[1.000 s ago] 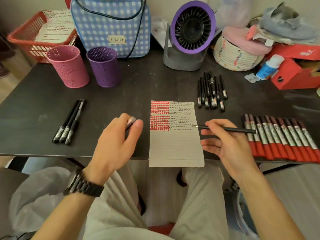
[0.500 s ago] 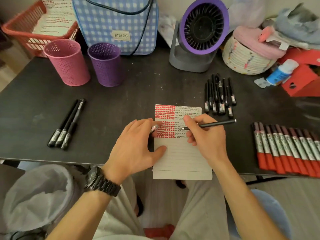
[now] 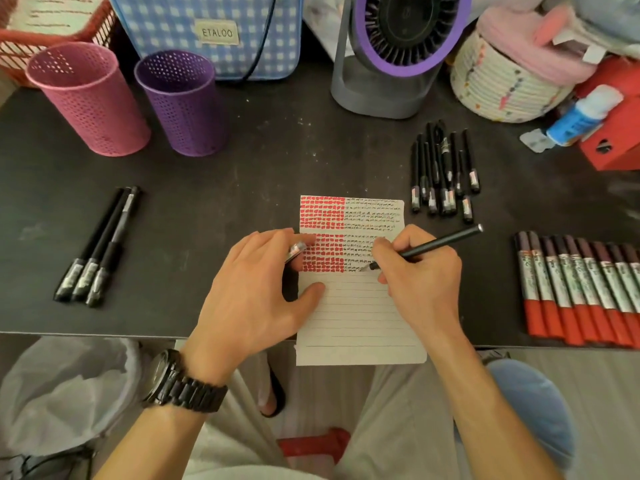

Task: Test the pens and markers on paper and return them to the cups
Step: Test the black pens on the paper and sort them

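Note:
A lined paper (image 3: 360,317) covered with red and black test marks lies at the table's front edge. My right hand (image 3: 420,278) grips a black pen (image 3: 436,244), its tip touching the paper next to the lowest red block. My left hand (image 3: 252,292) pinches the pen's cap (image 3: 295,251) between its fingers while the thumb presses the paper's left edge. Three black pens (image 3: 98,247) lie at the left. A cluster of black pens (image 3: 445,174) lies behind the paper. Red markers (image 3: 581,289) sit in a row at the right. A pink cup (image 3: 86,98) and a purple cup (image 3: 181,103) stand at the back left.
Behind the cups are a red basket (image 3: 20,39) and a blue checked bag (image 3: 214,32). A purple fan (image 3: 398,53), a woven basket (image 3: 502,84), a glue bottle (image 3: 585,114) and a red box (image 3: 616,133) line the back right. A lined bin (image 3: 62,393) stands below the table.
My right hand carried the pen from the paper's right edge to its middle and set the tip on it. My left hand moved right onto the paper's left edge. The view moved closer.

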Available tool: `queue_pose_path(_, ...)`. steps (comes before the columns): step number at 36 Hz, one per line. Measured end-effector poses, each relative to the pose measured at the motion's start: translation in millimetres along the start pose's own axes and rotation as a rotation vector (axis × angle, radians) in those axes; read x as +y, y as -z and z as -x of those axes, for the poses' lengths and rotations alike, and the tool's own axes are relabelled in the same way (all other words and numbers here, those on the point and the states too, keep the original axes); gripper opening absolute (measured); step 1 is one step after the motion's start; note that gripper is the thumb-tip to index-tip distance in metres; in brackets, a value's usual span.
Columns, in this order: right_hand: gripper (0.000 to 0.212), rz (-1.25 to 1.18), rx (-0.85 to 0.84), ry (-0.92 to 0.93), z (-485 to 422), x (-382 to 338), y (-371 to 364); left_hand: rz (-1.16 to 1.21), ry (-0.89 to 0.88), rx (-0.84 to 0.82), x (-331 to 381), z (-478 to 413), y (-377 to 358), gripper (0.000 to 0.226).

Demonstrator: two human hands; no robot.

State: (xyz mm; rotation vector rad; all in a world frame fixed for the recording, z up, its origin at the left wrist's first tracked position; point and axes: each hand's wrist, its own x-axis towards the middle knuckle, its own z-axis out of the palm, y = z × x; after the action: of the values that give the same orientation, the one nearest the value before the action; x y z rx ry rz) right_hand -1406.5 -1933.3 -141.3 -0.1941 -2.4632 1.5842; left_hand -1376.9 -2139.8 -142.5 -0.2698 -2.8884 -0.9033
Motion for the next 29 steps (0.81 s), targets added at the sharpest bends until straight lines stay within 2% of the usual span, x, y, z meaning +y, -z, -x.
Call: queue_pose_path(29,0.03,-0.035,-0.005,-0.02,0.8,-2.0,-2.2,0.003,0.035,-0.035,-0.5,0.7,-0.2,0.059)
